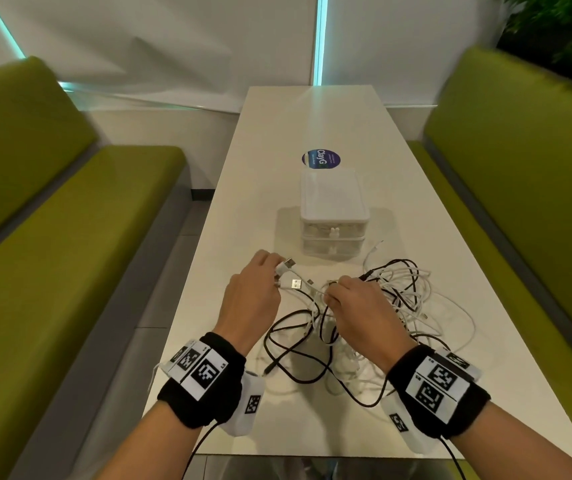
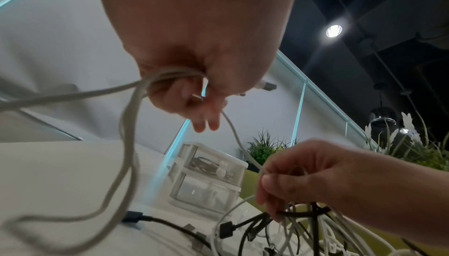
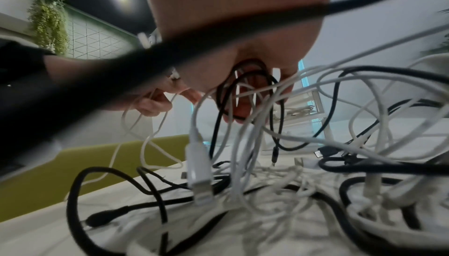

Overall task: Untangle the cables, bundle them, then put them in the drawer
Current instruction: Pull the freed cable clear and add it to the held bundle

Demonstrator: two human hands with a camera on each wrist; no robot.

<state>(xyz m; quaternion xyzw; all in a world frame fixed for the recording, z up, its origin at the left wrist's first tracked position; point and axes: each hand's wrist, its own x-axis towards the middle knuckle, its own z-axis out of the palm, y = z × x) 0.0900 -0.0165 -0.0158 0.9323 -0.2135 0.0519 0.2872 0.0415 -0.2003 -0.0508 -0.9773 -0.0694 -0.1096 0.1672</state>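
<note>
A tangle of white and black cables (image 1: 374, 313) lies on the near half of the white table (image 1: 312, 126). My left hand (image 1: 253, 289) grips a white cable (image 2: 128, 125) whose USB plugs (image 1: 289, 264) stick out past its fingers. My right hand (image 1: 354, 299) is curled round a bunch of white and black cables (image 3: 245, 95) lifted from the heap. A thin white strand (image 2: 238, 137) runs taut between the two hands. Behind the tangle stands a small clear two-drawer box (image 1: 333, 216), both drawers closed, with cables visible inside the upper one (image 2: 206, 164).
A round blue sticker (image 1: 321, 158) lies on the table behind the drawer box. Green benches (image 1: 70, 216) flank the table on both sides. White wrist camera units (image 1: 246, 407) hang under both wrists near the table's front edge.
</note>
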